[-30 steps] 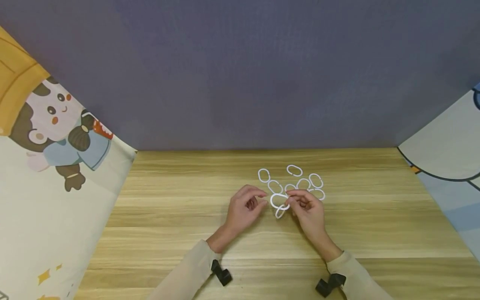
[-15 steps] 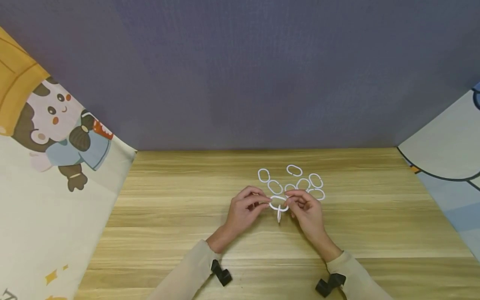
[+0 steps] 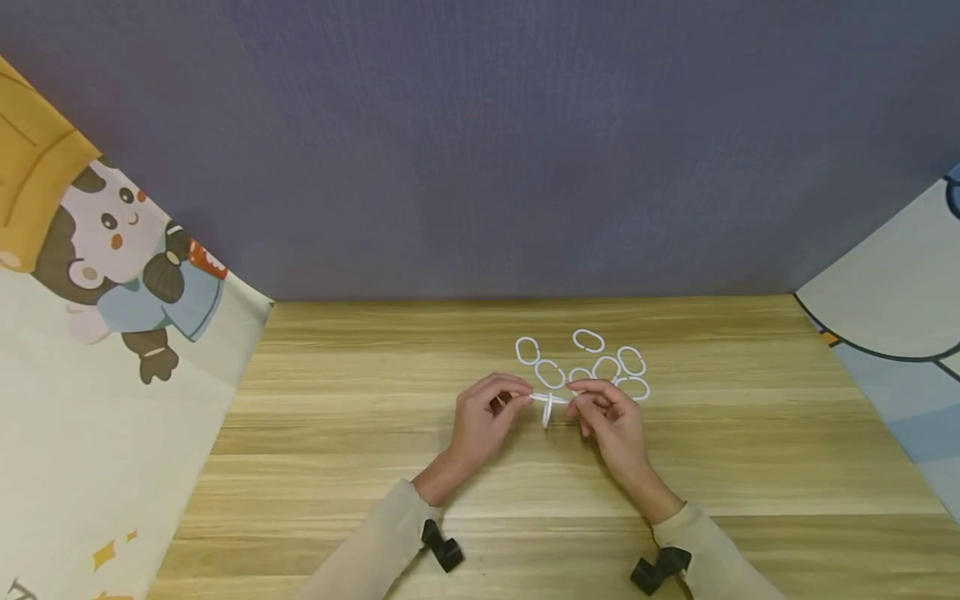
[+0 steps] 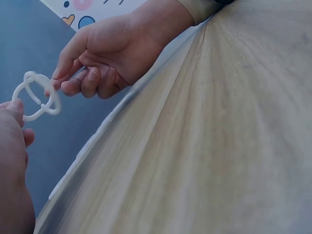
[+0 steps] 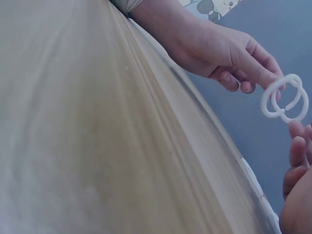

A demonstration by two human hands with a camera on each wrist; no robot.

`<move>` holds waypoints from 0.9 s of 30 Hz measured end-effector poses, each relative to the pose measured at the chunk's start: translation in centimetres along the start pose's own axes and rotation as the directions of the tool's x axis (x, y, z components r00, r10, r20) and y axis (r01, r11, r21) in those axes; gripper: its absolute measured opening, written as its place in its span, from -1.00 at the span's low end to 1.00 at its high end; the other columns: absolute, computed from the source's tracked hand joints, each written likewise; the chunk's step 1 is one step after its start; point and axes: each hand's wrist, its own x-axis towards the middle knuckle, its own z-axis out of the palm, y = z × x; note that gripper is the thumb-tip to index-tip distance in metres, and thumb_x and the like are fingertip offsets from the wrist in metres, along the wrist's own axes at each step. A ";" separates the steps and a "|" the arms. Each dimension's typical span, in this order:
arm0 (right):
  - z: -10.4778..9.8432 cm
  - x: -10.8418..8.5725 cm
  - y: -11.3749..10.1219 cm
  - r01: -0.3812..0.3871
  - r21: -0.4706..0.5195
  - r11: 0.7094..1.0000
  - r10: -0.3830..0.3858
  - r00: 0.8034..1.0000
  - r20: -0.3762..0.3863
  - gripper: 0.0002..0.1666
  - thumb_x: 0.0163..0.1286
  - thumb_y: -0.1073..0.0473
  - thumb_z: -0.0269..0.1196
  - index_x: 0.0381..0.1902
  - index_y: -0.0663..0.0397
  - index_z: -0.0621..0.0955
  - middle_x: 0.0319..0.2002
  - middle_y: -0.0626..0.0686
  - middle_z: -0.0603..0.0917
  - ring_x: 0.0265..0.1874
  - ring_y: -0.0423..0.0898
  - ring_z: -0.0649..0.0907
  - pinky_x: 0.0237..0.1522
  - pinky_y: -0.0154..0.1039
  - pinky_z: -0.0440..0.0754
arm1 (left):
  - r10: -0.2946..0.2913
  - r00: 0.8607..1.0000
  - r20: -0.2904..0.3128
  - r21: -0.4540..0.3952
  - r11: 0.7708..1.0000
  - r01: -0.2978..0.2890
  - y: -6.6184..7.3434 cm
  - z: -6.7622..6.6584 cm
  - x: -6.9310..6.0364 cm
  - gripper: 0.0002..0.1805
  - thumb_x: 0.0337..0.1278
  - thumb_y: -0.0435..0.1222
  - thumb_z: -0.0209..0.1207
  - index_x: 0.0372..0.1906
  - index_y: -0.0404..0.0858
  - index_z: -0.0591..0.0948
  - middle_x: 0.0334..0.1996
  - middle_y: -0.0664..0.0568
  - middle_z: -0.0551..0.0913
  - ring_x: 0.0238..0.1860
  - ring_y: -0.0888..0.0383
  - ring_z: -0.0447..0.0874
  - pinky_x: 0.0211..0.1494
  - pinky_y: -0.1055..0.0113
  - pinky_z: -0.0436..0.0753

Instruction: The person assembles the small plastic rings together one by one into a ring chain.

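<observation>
Between the hands, slightly above the table, is a white oval plastic link (image 3: 537, 397), seen nearly edge-on in the head view. A second white link (image 3: 547, 415) is threaded through it and hangs below. My left hand (image 3: 486, 417) pinches the left end of the upper link between thumb and fingers. At its right end the thumb and forefinger of my right hand (image 3: 617, 421) pinch it. Both wrist views show the two linked rings (image 4: 29, 118) crossing each other, with a small gap visible in one ring (image 5: 274, 114).
Several loose white links (image 3: 550, 374) lie on the wooden table (image 3: 360, 400) just beyond the hands, some partly behind the right fingers. A dark grey panel (image 3: 480, 167) rises at the table's back edge. Printed cartoon panels (image 3: 112, 250) flank both sides.
My left hand, apart from the link at first, has come to pinch its left end. The upper link has tilted edge-on and shifted slightly left, the second hanging from it.
</observation>
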 end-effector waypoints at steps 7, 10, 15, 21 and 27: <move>-0.8 1.5 0.6 -0.009 0.002 1.000 0.009 1.000 -0.024 -0.81 0.49 0.70 0.10 0.00 0.83 0.52 -0.46 0.19 0.75 -0.67 -0.15 0.51 -0.70 -0.22 0.37 | -0.058 0.995 -0.078 0.013 0.998 0.059 -0.6 -0.4 0.9 -0.88 0.28 -0.51 0.50 -0.17 -0.28 0.83 -0.27 -0.07 0.85 -0.44 0.09 0.69 -0.43 0.45 0.62; -1.4 2.3 0.8 -0.019 -0.015 1.000 0.018 0.999 -0.051 -0.80 0.47 0.72 0.08 0.00 0.83 0.53 -0.47 0.16 0.75 -0.67 -0.19 0.51 -0.69 -0.27 0.39 | -0.039 0.994 -0.107 0.041 0.998 0.043 -1.0 -0.8 1.5 -0.88 0.29 -0.52 0.49 -0.17 -0.29 0.83 -0.29 -0.07 0.84 -0.46 0.05 0.69 -0.44 0.45 0.60; -2.6 3.5 0.7 -0.044 -0.035 0.998 0.041 0.995 -0.086 -0.76 0.44 0.73 0.08 0.01 0.80 0.55 -0.45 0.08 0.76 -0.66 -0.18 0.53 -0.66 -0.36 0.45 | -0.015 0.986 -0.166 0.082 0.996 0.029 -1.7 -1.3 2.3 -0.86 0.29 -0.56 0.47 -0.18 -0.29 0.84 -0.29 -0.08 0.83 -0.48 0.05 0.66 -0.45 0.46 0.57; -4.2 4.8 0.4 -0.068 -0.112 0.991 0.057 0.994 -0.093 -0.76 0.44 0.71 0.15 0.01 0.70 0.62 -0.42 0.01 0.77 -0.65 -0.16 0.55 -0.61 -0.42 0.52 | -0.050 0.977 -0.209 0.076 0.995 0.068 -2.2 -0.9 2.7 -0.84 0.24 -0.59 0.48 -0.19 -0.31 0.83 -0.28 -0.11 0.83 -0.47 0.13 0.63 -0.44 0.49 0.56; -6.4 6.3 0.5 -0.016 -0.302 0.953 -0.002 0.998 -0.059 -0.78 0.38 0.68 0.33 -0.06 0.52 0.74 -0.38 -0.07 0.77 -0.60 -0.24 0.56 -0.59 -0.51 0.46 | -0.116 0.960 -0.256 0.025 0.992 0.127 -2.4 -0.3 2.9 -0.88 0.23 -0.59 0.48 -0.18 -0.42 0.80 -0.31 -0.18 0.82 -0.46 0.17 0.60 -0.42 0.52 0.54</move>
